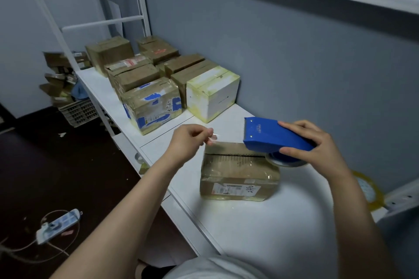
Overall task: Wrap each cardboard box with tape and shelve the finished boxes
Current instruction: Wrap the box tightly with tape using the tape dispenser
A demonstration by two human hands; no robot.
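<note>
Head view. Box (239,172) sat mid-worktop (260,222), label toward the camera. Right hand (313,145) gripped the tape dispenser (276,135) at the box's 2 o'clock corner. Left hand (190,140) pinched the tape end (213,139) at its 10 o'clock corner. Judgement: keep the strip taut, lay it along the top seam, press flat before cutting. Taped boxes (154,79) stood at 11 o'clock.

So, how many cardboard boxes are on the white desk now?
9 that I can see. One box lies nearest, alone; eight more stand grouped at the far end of the desk, the white box and blue-patched box in front. Others may be hidden behind them.
</note>
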